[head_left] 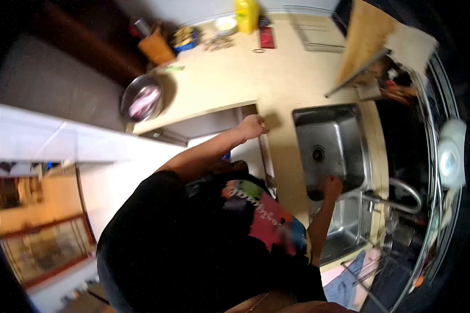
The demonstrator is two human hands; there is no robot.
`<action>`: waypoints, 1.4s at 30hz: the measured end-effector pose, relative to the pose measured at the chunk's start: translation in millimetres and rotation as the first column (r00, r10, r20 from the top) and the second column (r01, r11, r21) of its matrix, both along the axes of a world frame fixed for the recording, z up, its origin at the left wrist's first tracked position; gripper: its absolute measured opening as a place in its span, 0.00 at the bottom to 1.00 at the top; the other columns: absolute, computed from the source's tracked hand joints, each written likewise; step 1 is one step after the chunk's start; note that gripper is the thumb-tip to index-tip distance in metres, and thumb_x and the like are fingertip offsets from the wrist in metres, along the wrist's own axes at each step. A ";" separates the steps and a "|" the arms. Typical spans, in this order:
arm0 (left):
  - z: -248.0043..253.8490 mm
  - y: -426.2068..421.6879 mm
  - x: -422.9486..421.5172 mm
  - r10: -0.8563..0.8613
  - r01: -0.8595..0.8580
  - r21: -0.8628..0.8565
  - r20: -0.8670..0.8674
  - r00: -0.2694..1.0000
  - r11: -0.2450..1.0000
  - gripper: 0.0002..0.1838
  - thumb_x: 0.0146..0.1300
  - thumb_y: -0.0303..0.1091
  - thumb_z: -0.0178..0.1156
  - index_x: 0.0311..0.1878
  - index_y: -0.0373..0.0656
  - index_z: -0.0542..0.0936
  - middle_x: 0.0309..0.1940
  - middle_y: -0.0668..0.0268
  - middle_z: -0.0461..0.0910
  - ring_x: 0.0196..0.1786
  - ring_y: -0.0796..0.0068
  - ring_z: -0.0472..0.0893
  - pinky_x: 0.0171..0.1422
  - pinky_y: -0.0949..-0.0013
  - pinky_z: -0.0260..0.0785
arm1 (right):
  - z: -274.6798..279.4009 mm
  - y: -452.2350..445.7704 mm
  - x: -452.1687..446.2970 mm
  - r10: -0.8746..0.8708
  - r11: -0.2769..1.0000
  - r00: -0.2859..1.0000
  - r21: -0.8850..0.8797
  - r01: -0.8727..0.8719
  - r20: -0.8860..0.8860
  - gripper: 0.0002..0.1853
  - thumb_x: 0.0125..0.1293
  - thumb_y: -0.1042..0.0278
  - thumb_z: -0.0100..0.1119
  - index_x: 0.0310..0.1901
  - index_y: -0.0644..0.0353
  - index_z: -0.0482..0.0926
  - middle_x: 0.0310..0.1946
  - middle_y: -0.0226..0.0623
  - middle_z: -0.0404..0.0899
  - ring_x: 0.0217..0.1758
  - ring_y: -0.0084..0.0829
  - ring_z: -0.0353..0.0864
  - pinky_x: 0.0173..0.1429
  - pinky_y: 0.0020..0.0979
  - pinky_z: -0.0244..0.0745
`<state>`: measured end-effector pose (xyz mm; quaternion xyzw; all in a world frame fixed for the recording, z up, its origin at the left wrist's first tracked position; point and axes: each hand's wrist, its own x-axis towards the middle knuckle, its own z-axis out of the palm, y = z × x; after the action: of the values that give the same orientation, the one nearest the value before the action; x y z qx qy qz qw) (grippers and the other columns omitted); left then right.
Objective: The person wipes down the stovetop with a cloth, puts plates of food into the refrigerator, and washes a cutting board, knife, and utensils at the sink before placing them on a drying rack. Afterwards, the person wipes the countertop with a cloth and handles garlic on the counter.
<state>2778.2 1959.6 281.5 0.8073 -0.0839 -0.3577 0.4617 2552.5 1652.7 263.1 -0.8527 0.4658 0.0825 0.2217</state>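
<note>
My left hand [253, 127] is held by the inner corner of the counter, its fingers curled in. Anything inside those fingers is too small or hidden to make out. A shadow falls on the counter [284, 156] beside it. Over the steel sink [331, 135], close to the divider between its two basins, is my right hand [331, 187]. It is smeared, so its finger position is unclear. The drain [318, 153] shows in the larger basin. A curved faucet [402, 195] stands to the right of the sink.
At the counter's left end sits a metal pot [128, 101] with pinkish pieces [144, 101] inside. Along the back are a knife block [156, 48], a white bowl [225, 25], a yellow bottle [247, 15] and a red packet [266, 37]. A wire rack [318, 31] and a wooden board [364, 36] stand farther right.
</note>
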 end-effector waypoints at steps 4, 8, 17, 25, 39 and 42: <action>-24.1 59.2 12.1 0.105 -0.106 0.005 0.110 0.988 0.994 0.24 0.48 0.37 0.66 0.46 0.29 0.78 0.41 0.49 0.81 0.45 0.58 0.80 0.51 0.65 0.70 | -47.4 -22.7 -9.4 0.169 0.954 0.985 -0.245 -0.174 -0.042 0.27 0.55 0.59 0.59 0.58 0.52 0.73 0.55 0.47 0.73 0.58 0.48 0.73 0.61 0.42 0.68; -4.1 119.7 21.4 0.166 -0.161 0.085 -0.059 0.984 0.983 0.30 0.52 0.39 0.66 0.55 0.28 0.73 0.53 0.47 0.76 0.52 0.56 0.77 0.58 0.64 0.68 | -66.6 -11.7 15.9 0.493 0.831 0.867 -0.259 -0.492 -0.066 0.36 0.57 0.61 0.59 0.67 0.60 0.59 0.67 0.50 0.57 0.71 0.45 0.55 0.72 0.38 0.51; -26.7 254.5 4.7 0.446 -0.443 0.123 0.002 0.895 0.888 0.30 0.49 0.43 0.64 0.53 0.31 0.76 0.49 0.46 0.77 0.53 0.54 0.77 0.58 0.63 0.68 | -64.8 225.6 248.5 0.883 0.403 0.278 -0.310 -0.861 0.378 0.30 0.70 0.57 0.44 0.66 0.72 0.56 0.68 0.56 0.53 0.72 0.49 0.50 0.73 0.41 0.46; -26.0 336.7 -57.1 0.668 -0.672 0.224 0.105 0.737 0.706 0.28 0.50 0.42 0.63 0.50 0.31 0.77 0.46 0.46 0.78 0.51 0.53 0.78 0.57 0.63 0.69 | -68.1 380.4 325.6 0.998 0.046 0.037 -0.182 -0.982 0.056 0.34 0.70 0.49 0.38 0.70 0.61 0.49 0.73 0.44 0.42 0.76 0.39 0.39 0.75 0.41 0.36; -7.5 351.4 -226.3 0.995 -0.998 -0.025 -0.082 0.061 0.060 0.20 0.51 0.33 0.63 0.44 0.27 0.78 0.27 0.59 0.79 0.27 0.71 0.76 0.31 0.70 0.70 | -231.5 -35.8 326.2 0.711 0.372 0.697 -0.787 -0.492 -0.099 0.34 0.68 0.43 0.41 0.64 0.66 0.61 0.64 0.54 0.61 0.67 0.46 0.61 0.67 0.44 0.57; -12.2 366.8 -244.7 0.993 -0.998 -0.060 -0.118 0.015 0.008 0.19 0.53 0.33 0.63 0.44 0.27 0.78 0.27 0.59 0.78 0.27 0.72 0.76 0.31 0.70 0.70 | -182.7 -33.6 266.7 0.541 0.472 0.824 -0.749 -0.464 -0.169 0.31 0.67 0.47 0.43 0.61 0.66 0.64 0.60 0.54 0.64 0.63 0.47 0.64 0.64 0.43 0.60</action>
<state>2533.5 2326.4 269.2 0.5952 0.4941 0.0583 0.6310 2819.2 1619.2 80.5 -0.9645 0.1737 -0.0994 -0.1726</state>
